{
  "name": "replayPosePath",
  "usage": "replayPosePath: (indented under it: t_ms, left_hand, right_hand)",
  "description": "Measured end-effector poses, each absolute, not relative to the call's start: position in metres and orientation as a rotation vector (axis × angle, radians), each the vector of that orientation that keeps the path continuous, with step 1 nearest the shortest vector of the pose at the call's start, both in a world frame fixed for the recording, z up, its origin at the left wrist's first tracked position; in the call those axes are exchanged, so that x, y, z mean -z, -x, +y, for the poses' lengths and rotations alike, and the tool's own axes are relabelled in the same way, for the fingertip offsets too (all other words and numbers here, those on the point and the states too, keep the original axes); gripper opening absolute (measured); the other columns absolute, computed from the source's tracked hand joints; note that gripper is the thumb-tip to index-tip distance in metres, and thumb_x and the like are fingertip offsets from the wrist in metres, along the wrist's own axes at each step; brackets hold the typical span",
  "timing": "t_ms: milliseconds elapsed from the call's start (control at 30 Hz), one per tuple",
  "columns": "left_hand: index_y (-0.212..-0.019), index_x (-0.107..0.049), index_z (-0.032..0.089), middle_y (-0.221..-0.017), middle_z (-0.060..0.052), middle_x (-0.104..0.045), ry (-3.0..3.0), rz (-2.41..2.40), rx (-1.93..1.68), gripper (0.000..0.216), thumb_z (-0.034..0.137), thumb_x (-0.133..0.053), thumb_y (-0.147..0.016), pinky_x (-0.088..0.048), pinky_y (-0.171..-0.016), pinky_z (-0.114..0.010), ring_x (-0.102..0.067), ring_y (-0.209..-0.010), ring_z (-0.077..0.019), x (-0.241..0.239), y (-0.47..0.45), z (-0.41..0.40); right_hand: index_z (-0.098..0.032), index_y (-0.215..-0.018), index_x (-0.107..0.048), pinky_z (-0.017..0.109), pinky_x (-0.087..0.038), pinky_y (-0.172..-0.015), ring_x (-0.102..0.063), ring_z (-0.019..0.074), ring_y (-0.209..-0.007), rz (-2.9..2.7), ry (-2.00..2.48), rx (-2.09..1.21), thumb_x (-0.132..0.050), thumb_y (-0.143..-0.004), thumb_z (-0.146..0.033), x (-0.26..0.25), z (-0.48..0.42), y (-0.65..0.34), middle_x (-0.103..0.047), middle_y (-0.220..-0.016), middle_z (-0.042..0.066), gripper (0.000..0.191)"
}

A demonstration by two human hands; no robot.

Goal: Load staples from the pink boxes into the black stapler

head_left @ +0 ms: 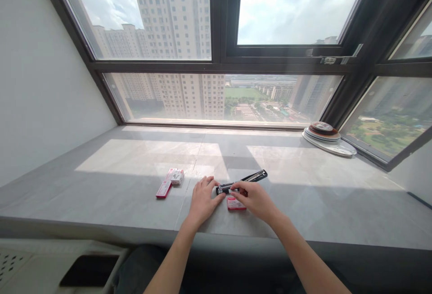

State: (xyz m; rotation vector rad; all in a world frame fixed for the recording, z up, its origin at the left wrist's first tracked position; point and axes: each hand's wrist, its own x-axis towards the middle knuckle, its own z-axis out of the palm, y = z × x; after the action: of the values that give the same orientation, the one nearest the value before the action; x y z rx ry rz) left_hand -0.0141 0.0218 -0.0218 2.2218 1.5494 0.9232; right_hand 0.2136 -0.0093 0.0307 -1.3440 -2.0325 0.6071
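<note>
An opened black stapler (259, 176) lies at a slant on the grey stone sill, its metal channel showing. With thumb and fingertips, my left hand (203, 198) grips the stapler's near left end. My right hand (254, 198) is pinched over the stapler's middle, thumb and index finger together. Whatever is between them is too small to make out. Just below, a small red-and-white box (235, 204) lies partly behind the right hand's fingers.
Left of my hands, a small white box (177, 177) sits against a pink-and-white box (164, 189). Stacked plates or lids (324, 137) stand in the far right corner by the window. The sill's front edge (151, 227) runs below my wrists.
</note>
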Motion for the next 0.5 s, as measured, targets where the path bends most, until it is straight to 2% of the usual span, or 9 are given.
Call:
replayPosePath:
  t_ms: [267, 433, 500]
  left_hand:
    - [-0.108, -0.066, 0.030, -0.149, -0.004, -0.051, -2.186, 1.517, -0.942, 0.025, 0.043, -0.071, -0.086, -0.026, -0.118, -0.055, -0.032, -0.147, -0.0314, 0.022, 0.016, 0.001]
    - [-0.108, -0.065, 0.032, -0.149, -0.001, -0.051, -2.186, 1.573, -0.920, 0.025, 0.043, -0.070, -0.087, -0.024, -0.121, -0.052, -0.032, -0.148, -0.0288, 0.020, 0.014, 0.001]
    - [-0.108, -0.065, 0.032, -0.150, 0.000, -0.050, -2.185, 1.589, -0.905, 0.024, 0.043, -0.070, -0.087, -0.024, -0.122, -0.051, -0.032, -0.148, -0.0276, 0.020, 0.014, 0.001]
  right_hand:
    - [-0.026, -0.098, -0.077, 0.025, -0.035, -0.064, -0.055, 0.0153, -0.065, -2.215, 1.327, -0.569, -0.062, -0.094, -0.042, -0.031, 0.021, -0.203, -0.064, -0.069, -0.001, 0.022]
    - [-0.025, -0.111, -0.072, 0.025, -0.032, -0.062, -0.057, 0.0165, -0.068, -2.204, 1.428, -0.495, -0.066, -0.090, -0.046, -0.034, 0.017, -0.204, -0.066, -0.072, -0.001, 0.030]
    - [-0.023, -0.104, -0.072, 0.026, -0.029, -0.060, -0.056, 0.0168, -0.068, -2.155, 1.521, -0.433, -0.064, -0.091, -0.047, -0.035, 0.012, -0.205, -0.065, -0.071, 0.000, 0.028]
